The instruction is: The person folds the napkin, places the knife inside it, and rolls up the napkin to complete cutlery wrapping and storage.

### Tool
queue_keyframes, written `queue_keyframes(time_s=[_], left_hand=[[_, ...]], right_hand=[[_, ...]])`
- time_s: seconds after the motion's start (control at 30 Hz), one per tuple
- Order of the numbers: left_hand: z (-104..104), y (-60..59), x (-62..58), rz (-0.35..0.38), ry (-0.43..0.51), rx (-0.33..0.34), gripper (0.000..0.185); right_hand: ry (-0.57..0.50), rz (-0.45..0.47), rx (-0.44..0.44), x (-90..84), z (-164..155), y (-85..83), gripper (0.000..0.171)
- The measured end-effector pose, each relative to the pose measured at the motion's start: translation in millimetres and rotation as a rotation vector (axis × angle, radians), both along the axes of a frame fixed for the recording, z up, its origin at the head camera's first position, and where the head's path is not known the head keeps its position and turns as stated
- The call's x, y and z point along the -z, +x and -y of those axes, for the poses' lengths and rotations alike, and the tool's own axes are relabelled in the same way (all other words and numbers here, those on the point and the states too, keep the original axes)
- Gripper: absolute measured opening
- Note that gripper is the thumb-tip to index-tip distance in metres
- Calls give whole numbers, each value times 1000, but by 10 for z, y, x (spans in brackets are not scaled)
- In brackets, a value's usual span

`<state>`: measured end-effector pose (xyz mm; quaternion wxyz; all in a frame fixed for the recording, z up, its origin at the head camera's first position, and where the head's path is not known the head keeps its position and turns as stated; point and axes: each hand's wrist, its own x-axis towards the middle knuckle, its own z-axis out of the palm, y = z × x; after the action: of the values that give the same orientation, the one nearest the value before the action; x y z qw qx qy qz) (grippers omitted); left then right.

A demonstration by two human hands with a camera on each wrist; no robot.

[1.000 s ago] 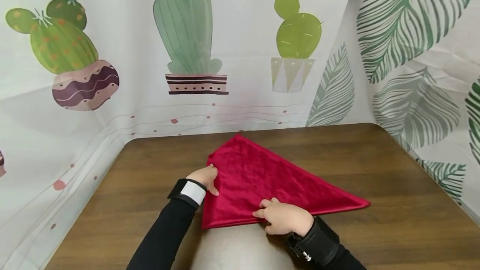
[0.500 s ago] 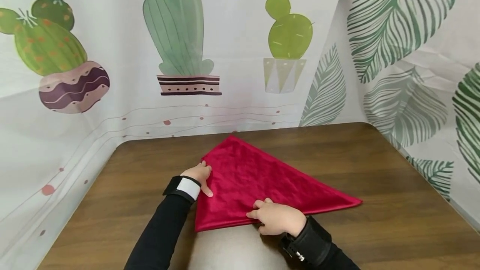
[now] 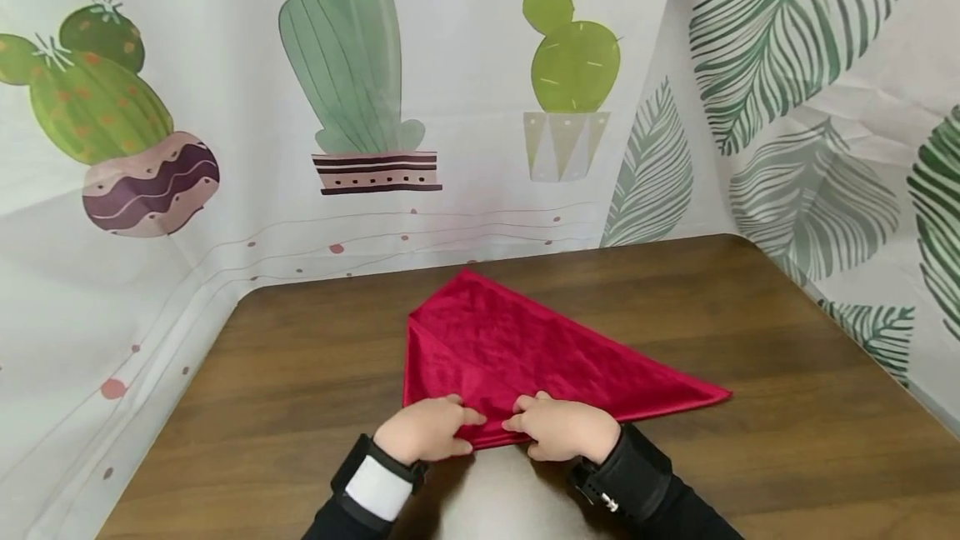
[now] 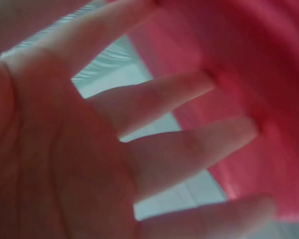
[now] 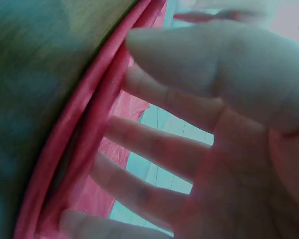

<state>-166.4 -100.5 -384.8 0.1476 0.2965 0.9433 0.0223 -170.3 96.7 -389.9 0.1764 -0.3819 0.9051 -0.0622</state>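
Observation:
A shiny red cloth [image 3: 517, 340] lies folded on the wooden table, its long point reaching to the right. At its near edge my left hand [image 3: 429, 430] rests with fingertips on the fabric. The left wrist view has those fingers [image 4: 169, 94] spread and fairly straight against the red surface. Just to the right, my right hand [image 3: 567, 430] touches the same near edge. In the right wrist view its fingers [image 5: 154, 142] extend over the cloth, and the thumb is close to the doubled edge [image 5: 84, 129]. Whether the thumb presses the fabric is unclear.
The brown wooden table [image 3: 300, 348] extends around the cloth on both sides. Behind it hangs a white curtain [image 3: 465, 90] printed with cacti and leaves. A pale rounded area [image 3: 502, 498] shows at the bottom, between my forearms.
My left hand has come from the cloth's left edge toward me and to the right, beside the right hand. The right hand stays at the near edge. The head view has shifted slightly.

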Motion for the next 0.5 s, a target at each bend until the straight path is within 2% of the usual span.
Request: queue_keyframes(time_s=[0.13, 0.3, 0.5], left_hand=[[-70, 113, 15, -7, 10, 12, 38], [-91, 154, 48, -33, 31, -18, 39], [-66, 169, 45, -45, 64, -40, 38]], right_hand=[[-3, 14, -6, -9, 2, -15, 37], [-58, 30, -31, -11, -60, -71, 33], [-132, 5, -68, -55, -300, -247, 27]])
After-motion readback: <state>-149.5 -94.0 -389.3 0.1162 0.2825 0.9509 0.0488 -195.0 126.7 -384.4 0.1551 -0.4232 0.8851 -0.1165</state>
